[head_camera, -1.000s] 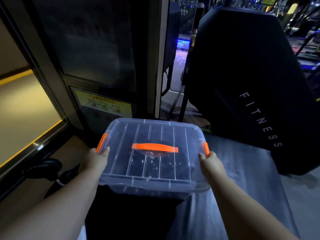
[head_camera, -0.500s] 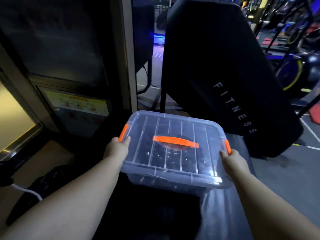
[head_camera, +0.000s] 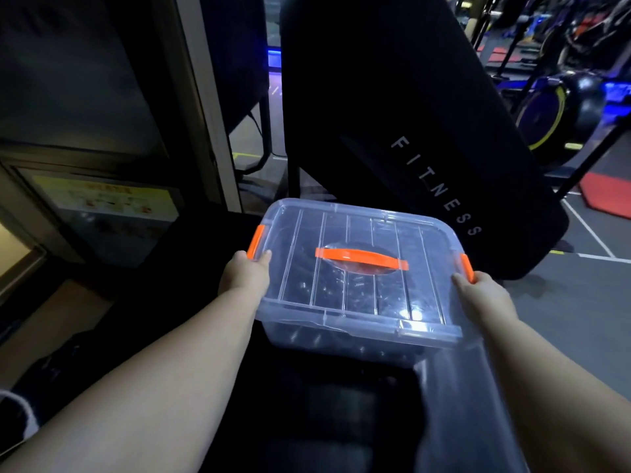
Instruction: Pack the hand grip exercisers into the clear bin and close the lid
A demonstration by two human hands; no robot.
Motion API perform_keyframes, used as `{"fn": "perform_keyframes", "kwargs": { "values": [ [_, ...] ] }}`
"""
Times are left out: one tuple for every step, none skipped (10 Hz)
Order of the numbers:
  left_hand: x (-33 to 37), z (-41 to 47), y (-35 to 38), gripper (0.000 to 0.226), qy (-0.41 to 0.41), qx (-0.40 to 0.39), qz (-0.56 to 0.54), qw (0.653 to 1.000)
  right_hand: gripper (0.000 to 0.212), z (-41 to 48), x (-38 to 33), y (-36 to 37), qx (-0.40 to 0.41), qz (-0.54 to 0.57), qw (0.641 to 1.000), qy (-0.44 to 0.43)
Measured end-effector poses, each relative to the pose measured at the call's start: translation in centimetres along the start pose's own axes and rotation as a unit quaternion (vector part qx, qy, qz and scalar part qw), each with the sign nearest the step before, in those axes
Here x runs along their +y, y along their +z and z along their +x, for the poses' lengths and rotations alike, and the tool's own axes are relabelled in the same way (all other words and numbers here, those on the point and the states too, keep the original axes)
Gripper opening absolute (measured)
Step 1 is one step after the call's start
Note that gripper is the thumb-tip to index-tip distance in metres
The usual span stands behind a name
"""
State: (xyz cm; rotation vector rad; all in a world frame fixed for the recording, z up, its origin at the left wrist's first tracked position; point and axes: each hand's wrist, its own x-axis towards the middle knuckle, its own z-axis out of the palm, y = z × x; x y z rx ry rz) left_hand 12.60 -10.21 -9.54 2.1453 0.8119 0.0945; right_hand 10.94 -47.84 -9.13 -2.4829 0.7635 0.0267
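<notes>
The clear bin [head_camera: 362, 322] is held up in front of me with its lid [head_camera: 368, 233] on and an orange handle [head_camera: 360, 258] across the top. Dark hand grip exercisers [head_camera: 355, 291] with metal springs show dimly through the plastic. My left hand [head_camera: 244, 274] grips the bin's left side by the orange latch [head_camera: 255, 246], thumb on the lid. My right hand [head_camera: 481, 295] grips the right side just below the other orange latch [head_camera: 467, 268].
A big black padded panel marked FITNESS [head_camera: 433, 186] leans right behind the bin. A dark door with a yellow notice [head_camera: 102, 199] stands at the left. Gym machines [head_camera: 560, 107] and a red mat [head_camera: 607, 196] are at the right. Under the bin lies a dark bench surface [head_camera: 341, 421].
The view has swung to the right, so the bin and both hands sit further right in frame. Both hands keep the same hold on the bin's sides.
</notes>
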Motion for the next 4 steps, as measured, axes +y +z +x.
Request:
{"fn": "perform_keyframes", "kwargs": {
  "values": [
    [0.5, -0.6, -0.5, 0.044, -0.008, -0.013, 0.036, 0.999, 0.044, -0.7, -0.2, -0.2, -0.009, -0.035, 0.999, 0.014],
    [1.3, -1.3, -1.8, 0.052, -0.024, -0.028, 0.109, 0.993, 0.059, -2.3, -1.2, -0.8, 0.004, -0.089, 0.995, 0.044],
    [1.9, -2.0, -3.4, 0.054, 0.005, -0.027, 0.213, 0.977, 0.069, -4.3, -2.7, -1.7, 0.029, -0.142, 0.988, 0.056],
    [3.4, -3.4, -5.3, 0.052, 0.070, -0.008, 0.217, 0.974, 0.069, -6.8, -5.3, -2.7, 0.044, -0.168, 0.985, 0.015]
  ]
}}
